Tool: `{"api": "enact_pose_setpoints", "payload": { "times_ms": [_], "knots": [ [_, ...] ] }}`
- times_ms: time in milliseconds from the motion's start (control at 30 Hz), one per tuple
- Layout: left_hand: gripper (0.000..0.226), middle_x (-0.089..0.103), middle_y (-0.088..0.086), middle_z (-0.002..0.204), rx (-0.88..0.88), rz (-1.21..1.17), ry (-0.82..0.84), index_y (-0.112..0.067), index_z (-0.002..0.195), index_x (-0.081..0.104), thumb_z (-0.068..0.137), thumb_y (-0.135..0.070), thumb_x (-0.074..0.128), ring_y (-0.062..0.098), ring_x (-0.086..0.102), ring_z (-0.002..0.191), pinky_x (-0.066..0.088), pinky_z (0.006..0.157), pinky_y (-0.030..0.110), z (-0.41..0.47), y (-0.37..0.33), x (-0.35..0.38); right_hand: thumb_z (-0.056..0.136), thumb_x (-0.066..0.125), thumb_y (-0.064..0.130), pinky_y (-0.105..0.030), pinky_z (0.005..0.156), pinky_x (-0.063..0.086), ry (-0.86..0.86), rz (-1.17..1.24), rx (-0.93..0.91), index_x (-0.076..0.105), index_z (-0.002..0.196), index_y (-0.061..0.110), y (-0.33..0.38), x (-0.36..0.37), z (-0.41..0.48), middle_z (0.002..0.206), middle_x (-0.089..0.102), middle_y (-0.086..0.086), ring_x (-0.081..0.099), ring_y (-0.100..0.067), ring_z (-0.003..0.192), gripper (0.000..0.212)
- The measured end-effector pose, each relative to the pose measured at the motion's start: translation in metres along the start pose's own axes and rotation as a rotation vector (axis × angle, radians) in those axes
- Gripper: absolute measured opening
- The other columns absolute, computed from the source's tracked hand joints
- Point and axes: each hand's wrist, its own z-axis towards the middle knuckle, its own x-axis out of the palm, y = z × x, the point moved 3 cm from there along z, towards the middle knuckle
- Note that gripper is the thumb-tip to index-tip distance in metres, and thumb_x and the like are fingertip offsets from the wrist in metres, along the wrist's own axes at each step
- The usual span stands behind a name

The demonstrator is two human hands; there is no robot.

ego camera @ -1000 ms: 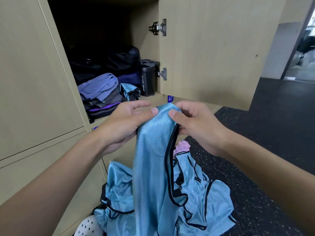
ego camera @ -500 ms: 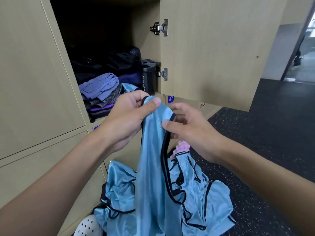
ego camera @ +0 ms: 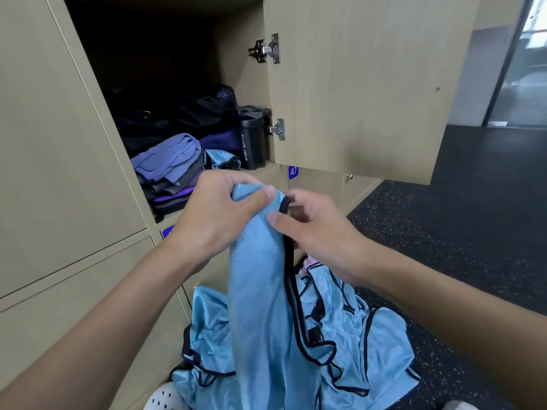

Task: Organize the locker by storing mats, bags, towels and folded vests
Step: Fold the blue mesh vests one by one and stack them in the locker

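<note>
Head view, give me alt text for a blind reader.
The left hand and right hand grip the top of a light blue vest before an open locker holding folded clothes, bags and a sport bottle. More blue vests lie heaped below.

The locker (ego camera: 236, 63) is open, its door (ego camera: 370, 84) swung right with two hinges (ego camera: 266, 50) jutting at that edge, and the dark upper half above the contents is free. Its shelf is crowded: a clothes stack (ego camera: 170, 170) front left, a bottle (ego camera: 251, 140) front right, a folded vest (ego camera: 220, 159) between them, bags (ego camera: 177, 119) filling the back. The left hand (ego camera: 213, 220) and right hand (ego camera: 319, 232) grip a vest (ego camera: 257, 276) just before the shelf lip, over a heap of vests (ego camera: 349, 344) on the floor (ego camera: 444, 232).
</note>
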Motion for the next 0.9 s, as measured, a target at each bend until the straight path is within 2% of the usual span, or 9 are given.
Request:
{"api": "enact_pose_setpoints", "payload": {
  "times_ms": [100,233,300,367,433,533,667,800,900],
  "knots": [
    [0.019,0.066,0.004,0.072,0.030,-0.094,-0.167,-0.014,0.076,0.070,0.093,-0.022,0.068,0.013,0.056,0.066,0.045,0.060,0.036,0.004,0.002,-0.007,0.090,0.066,0.009,-0.024,0.067,0.058,0.118,-0.061,0.053,0.062,0.109,0.016,-0.009,0.005,-0.003,0.105,0.070,-0.017,0.068,-0.025,0.084,0.021],
    [0.022,0.067,-0.010,0.080,-0.043,-0.196,-0.312,-0.024,0.074,0.063,0.096,-0.025,0.064,0.013,0.059,0.076,0.049,0.071,0.039,0.009,0.009,-0.018,0.092,0.062,0.013,-0.039,0.078,0.055,0.128,-0.267,0.090,0.062,0.098,0.009,-0.019,0.008,-0.007,0.094,0.070,-0.014,0.064,-0.023,0.079,0.007],
    [0.018,0.067,-0.012,0.086,-0.059,-0.147,-0.330,-0.025,0.077,0.062,0.095,-0.029,0.064,0.008,0.059,0.080,0.046,0.076,0.031,0.008,0.009,-0.020,0.094,0.058,0.012,-0.030,0.056,0.044,0.114,-0.304,0.082,0.054,0.080,0.003,-0.022,0.007,-0.006,0.068,0.054,-0.009,0.045,-0.010,0.058,0.017],
    [0.016,0.067,-0.018,0.092,-0.022,0.002,-0.219,-0.026,0.093,0.065,0.089,-0.041,0.069,-0.007,0.059,0.086,0.040,0.078,0.012,0.006,0.006,-0.018,0.096,0.054,0.011,-0.020,0.046,0.029,0.104,-0.300,0.067,0.045,0.067,0.012,-0.020,0.007,-0.005,0.058,0.037,0.004,0.031,-0.003,0.046,0.030],
    [0.051,0.069,-0.019,0.099,0.013,0.180,0.075,-0.033,0.111,0.064,0.069,-0.061,0.077,-0.011,0.059,0.095,0.041,0.076,0.003,0.000,0.005,-0.011,0.097,0.052,0.010,-0.019,0.048,0.028,0.109,-0.304,0.018,0.047,0.066,0.017,-0.015,0.006,-0.004,0.058,0.039,0.008,0.033,-0.002,0.048,0.032],
    [0.062,0.069,-0.020,0.102,-0.004,0.489,0.364,-0.041,0.113,0.066,0.058,-0.066,0.079,-0.005,0.062,0.098,0.050,0.089,0.020,-0.009,0.011,-0.001,0.095,0.050,0.003,-0.019,0.055,0.035,0.120,-0.293,-0.023,0.067,0.085,0.011,-0.011,0.003,-0.002,0.067,0.055,0.004,0.044,-0.003,0.058,0.021],
    [0.005,0.071,-0.013,0.074,0.094,0.476,0.204,-0.029,0.080,0.076,0.079,-0.032,0.080,0.007,0.065,0.073,0.051,0.073,0.034,-0.004,0.008,-0.006,0.096,0.059,0.016,-0.018,0.057,0.038,0.178,-0.293,-0.022,0.063,0.093,0.018,-0.010,-0.002,-0.006,0.067,0.057,0.006,0.047,-0.004,0.058,0.005],
    [0.012,0.070,-0.013,0.076,0.156,0.397,-0.025,-0.030,0.075,0.072,0.086,-0.028,0.075,0.003,0.063,0.072,0.051,0.068,0.023,0.001,0.004,-0.023,0.089,0.066,0.014,-0.043,0.076,0.057,0.240,-0.337,0.048,0.055,0.102,0.024,-0.018,-0.005,-0.008,0.097,0.070,-0.008,0.069,-0.026,0.081,0.019],
    [0.012,0.069,-0.012,0.077,0.191,0.336,-0.229,-0.027,0.077,0.071,0.088,-0.025,0.073,0.009,0.060,0.069,0.045,0.063,0.020,0.005,-0.001,-0.037,0.082,0.060,0.018,-0.046,0.069,0.053,0.221,-0.533,0.052,0.050,0.084,0.032,-0.027,-0.008,-0.010,0.077,0.063,0.009,0.056,-0.015,0.066,0.017]
  ]
}}
